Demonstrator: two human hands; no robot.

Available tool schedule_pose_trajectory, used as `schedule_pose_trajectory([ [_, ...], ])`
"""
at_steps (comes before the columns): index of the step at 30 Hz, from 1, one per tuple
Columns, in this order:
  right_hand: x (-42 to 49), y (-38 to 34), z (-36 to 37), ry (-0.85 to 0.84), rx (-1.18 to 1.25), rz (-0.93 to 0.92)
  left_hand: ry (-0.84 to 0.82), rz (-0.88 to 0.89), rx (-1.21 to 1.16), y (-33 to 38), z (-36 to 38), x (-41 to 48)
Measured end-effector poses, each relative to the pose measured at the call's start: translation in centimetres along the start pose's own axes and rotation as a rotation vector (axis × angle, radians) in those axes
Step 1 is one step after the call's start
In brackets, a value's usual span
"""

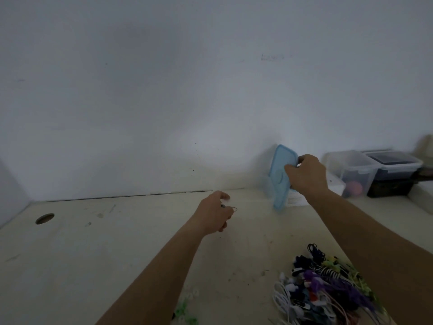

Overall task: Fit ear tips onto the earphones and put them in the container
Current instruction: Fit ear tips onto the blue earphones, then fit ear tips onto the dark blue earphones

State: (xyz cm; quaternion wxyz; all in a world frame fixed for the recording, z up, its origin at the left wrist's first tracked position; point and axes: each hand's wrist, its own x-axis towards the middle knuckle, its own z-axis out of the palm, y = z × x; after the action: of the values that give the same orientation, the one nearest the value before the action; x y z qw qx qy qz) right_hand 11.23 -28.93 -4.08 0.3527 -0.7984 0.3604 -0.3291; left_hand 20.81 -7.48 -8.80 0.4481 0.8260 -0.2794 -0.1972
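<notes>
From the head camera, your right grip is clenched on the far edge of a light-blue plastic lid, a smooth rounded rectangle with a raised rim. The lid stands almost on edge, its lower end close to the counter. Just behind the lid a pale translucent container shows only as a blur against the wall. Your left grip hovers over the middle of the counter with its fingers curled. A small pale ring sits at its fingertips, but the blur does not let you tell whether the fingers pinch it. The tangled pile of corded earphones, in white, purple, black and green, lies on the counter at the near right, under your right forearm. Small soft green and white ear tips lie scattered at the near edge. The counter is a pale, scuffed board with a round cable hole at the far left. It meets a plain matt grey-white wall. At the far right stand a clear latched storage box and a dark-lidded box side by side.
</notes>
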Motion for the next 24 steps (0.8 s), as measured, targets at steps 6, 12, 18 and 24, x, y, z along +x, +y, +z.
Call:
schedule_pose_trajectory([
  [6, -0.5, -0.8, -1.0, 0.094, -0.236, -0.141, 0.030, 0.094, -0.097, 1.7, -1.2, -0.8],
  [12, -2.9, -3.5, 0.5, 0.058, -0.029, -0.433, 0.118, 0.000, -0.314, 4.6, -0.6, 2.3],
  [18, -3.5, -3.0, 4.2, -0.203, 0.035, -0.232, 0.108, -0.068, -0.195, 6.6, 0.8, 4.2],
  [24, -3.8, -1.9, 3.5, -0.233, 0.095, -0.189, 0.116, -0.024, -0.124, 6.6, 0.2, 2.2],
])
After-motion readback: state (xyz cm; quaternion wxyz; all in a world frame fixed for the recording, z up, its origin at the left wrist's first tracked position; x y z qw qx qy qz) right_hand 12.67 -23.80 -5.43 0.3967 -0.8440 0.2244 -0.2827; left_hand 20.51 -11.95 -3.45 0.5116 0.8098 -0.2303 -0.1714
